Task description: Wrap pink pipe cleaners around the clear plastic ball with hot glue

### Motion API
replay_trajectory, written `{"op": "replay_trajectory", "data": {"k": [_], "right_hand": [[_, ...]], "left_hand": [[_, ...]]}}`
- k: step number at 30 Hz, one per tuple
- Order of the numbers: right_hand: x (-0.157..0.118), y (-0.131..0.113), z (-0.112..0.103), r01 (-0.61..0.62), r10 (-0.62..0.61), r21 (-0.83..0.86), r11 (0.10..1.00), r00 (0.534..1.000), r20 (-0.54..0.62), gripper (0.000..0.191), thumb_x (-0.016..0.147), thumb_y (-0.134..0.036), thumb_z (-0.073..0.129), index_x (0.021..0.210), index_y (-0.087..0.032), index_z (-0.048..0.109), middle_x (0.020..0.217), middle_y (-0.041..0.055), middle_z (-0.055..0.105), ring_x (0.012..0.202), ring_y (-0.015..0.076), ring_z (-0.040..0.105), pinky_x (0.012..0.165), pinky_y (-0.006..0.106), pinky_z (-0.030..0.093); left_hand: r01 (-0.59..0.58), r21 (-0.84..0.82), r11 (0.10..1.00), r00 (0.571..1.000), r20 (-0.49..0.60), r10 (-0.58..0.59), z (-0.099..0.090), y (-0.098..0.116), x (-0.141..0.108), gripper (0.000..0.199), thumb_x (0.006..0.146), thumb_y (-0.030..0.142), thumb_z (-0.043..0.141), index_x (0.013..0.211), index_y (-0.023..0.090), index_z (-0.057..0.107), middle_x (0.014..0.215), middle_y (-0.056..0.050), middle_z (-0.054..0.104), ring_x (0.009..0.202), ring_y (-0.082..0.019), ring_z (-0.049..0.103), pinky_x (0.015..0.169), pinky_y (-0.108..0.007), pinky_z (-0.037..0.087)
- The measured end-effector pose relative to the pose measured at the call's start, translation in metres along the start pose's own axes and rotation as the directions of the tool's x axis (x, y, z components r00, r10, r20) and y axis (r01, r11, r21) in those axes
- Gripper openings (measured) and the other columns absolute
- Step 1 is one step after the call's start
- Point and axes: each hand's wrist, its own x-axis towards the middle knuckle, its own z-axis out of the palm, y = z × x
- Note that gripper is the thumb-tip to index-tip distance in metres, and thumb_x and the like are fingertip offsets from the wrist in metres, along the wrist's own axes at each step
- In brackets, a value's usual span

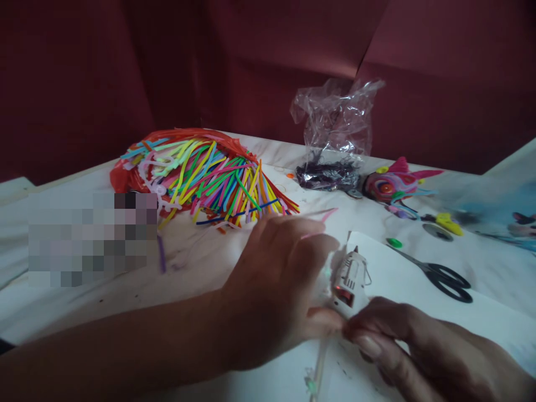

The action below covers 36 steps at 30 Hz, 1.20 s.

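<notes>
My left hand (276,273) arches over the middle of the table, blurred, with its fingers bent and its thumb spread well apart from them. The tip of that thumb meets the fingertips of my right hand (419,346). Thumb and forefinger of the right hand are pinched together; what they grip is too small or hidden to name. Just beyond this meeting point lies a white glue gun (350,279), nozzle pointing away, its switch glowing red. Below the hands a thin pale stick (320,363) shows, with a greenish bit near its lower end.
Several coloured pipe cleaners (226,184) spill from a red bag at the back. Further right are a clear plastic bag (339,123) with dark purple material, a colourful fish-like craft piece (385,184), a green button (394,243) and black-handled scissors (448,279) by white paper (389,273).
</notes>
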Motion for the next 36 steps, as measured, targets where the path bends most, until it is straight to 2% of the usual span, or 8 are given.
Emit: {"op": "replay_trajectory", "data": {"k": [3, 11, 15, 23, 29, 30, 33, 36], "right_hand": [[0.003, 0.004, -0.005, 0.001, -0.001, 0.028, 1.000, 1.000, -0.012, 0.057, 0.119, -0.038, 0.026, 0.079, -0.006, 0.051, 0.069, 0.0018, 0.038, 0.052, 0.0041, 0.040, 0.047, 0.009, 0.032], [-0.008, 0.009, -0.014, -0.266, 0.259, -0.212, 0.940, 0.964, -0.062, 0.072, 0.113, -0.057, 0.030, 0.070, -0.002, 0.045, 0.057, 0.0060, 0.025, 0.050, 0.0080, 0.035, 0.041, 0.006, 0.028], [-0.010, 0.019, -0.016, -0.279, 0.274, -0.351, 0.894, 0.960, -0.066, 0.071, 0.111, -0.060, 0.033, 0.074, -0.001, 0.046, 0.057, 0.0056, 0.022, 0.052, 0.0091, 0.037, 0.043, 0.004, 0.032], [-0.024, 0.039, -0.029, -0.240, 0.253, -0.525, 0.817, 0.966, -0.048, 0.064, 0.110, -0.055, 0.037, 0.079, -0.001, 0.049, 0.060, 0.0062, 0.024, 0.056, 0.0100, 0.039, 0.046, 0.005, 0.034], [-0.029, 0.050, -0.042, -0.125, 0.181, -0.589, 0.798, 0.983, 0.037, 0.080, 0.113, -0.060, 0.015, 0.079, -0.003, 0.058, 0.072, 0.0092, 0.033, 0.061, 0.0113, 0.039, 0.046, 0.012, 0.032], [-0.029, 0.052, -0.043, -0.094, 0.163, -0.597, 0.797, 0.985, 0.062, 0.085, 0.113, -0.061, 0.007, 0.077, -0.005, 0.060, 0.074, 0.0090, 0.034, 0.061, 0.0120, 0.039, 0.046, 0.015, 0.031], [-0.032, 0.059, -0.043, -0.052, 0.188, -0.647, 0.761, 0.972, 0.143, 0.102, 0.106, -0.064, -0.017, 0.071, -0.010, 0.062, 0.075, 0.0087, 0.035, 0.059, 0.0147, 0.037, 0.044, 0.020, 0.024], [-0.039, 0.067, -0.040, -0.068, 0.251, -0.693, 0.718, 0.954, 0.166, 0.094, 0.107, -0.068, -0.003, 0.074, -0.006, 0.059, 0.070, 0.0101, 0.031, 0.057, 0.0130, 0.036, 0.043, 0.014, 0.023]], "left_hand": [[-0.016, -0.084, 0.996, 0.991, 0.134, 0.027, -0.004, 0.006, 0.000, 0.005, 0.082, 0.015, 0.045, 0.085, 0.015, 0.049, 0.082, -0.002, 0.054, 0.075, -0.011, 0.051, 0.065, -0.023, 0.044], [-0.032, -0.102, 0.994, 0.929, 0.365, 0.067, -0.013, 0.014, 0.004, 0.021, 0.080, 0.007, 0.036, 0.075, 0.015, 0.054, 0.067, 0.001, 0.050, 0.058, -0.009, 0.045, 0.050, -0.020, 0.035], [-0.048, -0.101, 0.994, 0.932, 0.352, 0.080, -0.009, 0.017, 0.001, 0.024, 0.086, 0.010, 0.031, 0.074, 0.016, 0.051, 0.062, 0.003, 0.053, 0.056, -0.009, 0.047, 0.053, -0.022, 0.036], [-0.162, -0.011, 0.987, 0.986, -0.030, 0.162, 0.017, 0.012, 0.003, 0.044, 0.090, 0.035, 0.031, 0.050, 0.017, 0.037, 0.041, 0.006, 0.031, 0.035, -0.006, 0.026, 0.038, -0.024, 0.015], [-0.008, -0.081, 0.997, 0.971, 0.237, 0.027, 0.012, 0.021, 0.009, 0.027, 0.084, 0.013, 0.033, 0.058, 0.018, 0.038, 0.055, 0.003, 0.043, 0.048, -0.008, 0.040, 0.040, -0.020, 0.024], [0.138, 0.008, 0.990, 0.943, 0.306, -0.134, 0.011, 0.023, 0.009, 0.028, 0.084, 0.010, 0.032, 0.058, 0.017, 0.038, 0.058, 0.003, 0.045, 0.051, -0.008, 0.041, 0.042, -0.020, 0.026], [0.157, -0.018, 0.987, 0.955, 0.257, -0.147, 0.010, 0.028, 0.005, 0.031, 0.089, 0.018, 0.028, 0.060, 0.018, 0.041, 0.058, 0.003, 0.046, 0.051, -0.008, 0.041, 0.047, -0.020, 0.030], [0.152, -0.021, 0.988, 0.966, 0.215, -0.144, 0.010, 0.028, 0.007, 0.038, 0.092, 0.028, 0.024, 0.062, 0.018, 0.045, 0.059, 0.002, 0.049, 0.054, -0.009, 0.045, 0.051, -0.020, 0.033]]}}
